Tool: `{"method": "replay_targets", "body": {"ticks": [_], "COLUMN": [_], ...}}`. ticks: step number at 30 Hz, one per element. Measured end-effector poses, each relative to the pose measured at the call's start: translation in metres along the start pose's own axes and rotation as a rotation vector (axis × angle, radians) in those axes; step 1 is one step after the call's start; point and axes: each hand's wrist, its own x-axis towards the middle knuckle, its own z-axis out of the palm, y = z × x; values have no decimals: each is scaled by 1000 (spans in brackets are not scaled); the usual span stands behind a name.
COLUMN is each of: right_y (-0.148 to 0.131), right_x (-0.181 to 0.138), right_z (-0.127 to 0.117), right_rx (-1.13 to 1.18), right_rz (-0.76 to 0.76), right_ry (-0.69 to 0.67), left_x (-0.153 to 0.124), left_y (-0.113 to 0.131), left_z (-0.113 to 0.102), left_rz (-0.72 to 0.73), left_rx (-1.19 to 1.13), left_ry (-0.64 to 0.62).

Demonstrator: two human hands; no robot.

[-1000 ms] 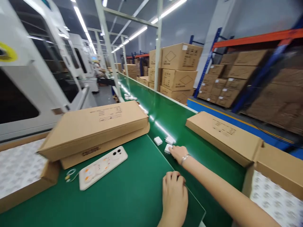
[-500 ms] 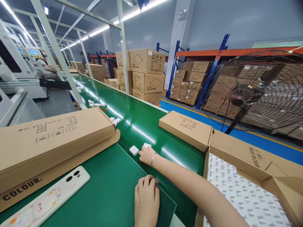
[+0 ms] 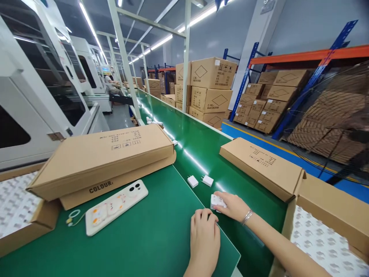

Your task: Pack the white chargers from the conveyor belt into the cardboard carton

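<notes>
My right hand (image 3: 232, 206) is over the green conveyor belt, its fingers closed around white plug chargers (image 3: 216, 201). I cannot tell exactly how many are in the grip. Two more white plug chargers, one lying nearer the board edge (image 3: 192, 181) and one to its right (image 3: 207, 181), rest on the belt just beyond that hand, metal prongs showing. On the edge of the green board (image 3: 161, 231), my left hand (image 3: 204, 240) lies palm down with loosely bent fingers; its fingertips are partly hidden and nothing shows in it.
A phone in a patterned case (image 3: 117, 207) lies on the board beside a closed carton (image 3: 115, 150). Open cartons with white dimpled trays flank me, left (image 3: 17, 200) and right (image 3: 325, 242). Another flat carton (image 3: 259, 163) sits across the belt. A large fan (image 3: 340, 127) stands right.
The view has swung left. My right hand has drawn back towards me from the two chargers on the belt, and white chargers now show in its grip. The left hand stays on the board edge.
</notes>
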Motion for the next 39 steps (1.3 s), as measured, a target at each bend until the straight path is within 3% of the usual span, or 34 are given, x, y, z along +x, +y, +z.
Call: {"method": "replay_targets", "body": {"ticks": [8,16,18,23,27,30,34,36,39], "right_y": [-10,-1,2,-6,-17,-23,-21,-7,41], "right_x": [-17,-18,-28,-86,-132,-155,-179,-191,-213], "right_z": [1,2,-9,-39,-47,-43,-41,-45,-60], "right_rx": [9,273,560,1684,2087,2167,2095,1997,1805], "right_rz": [39,45,144,456,472,386,334,364,527], "right_ry": [31,-43,-106,-197,-116,-38,76,152,342], "left_x": [-1,0,1,2,3,3,3,3,3], "left_y": [1,2,2,3,3,3,3,2,-1], "left_z": [-1,-2,-2,-3,-4,-5,-5,-4,-2], "left_rz": [-20,-33,-38,-20,5,20,39,49,61], "left_rx": [20,-3,-12,-16,-5,8,41,57,86], "left_ry": [-30,-14,-16,-11,-11,-12,-19,-28,-34]}}
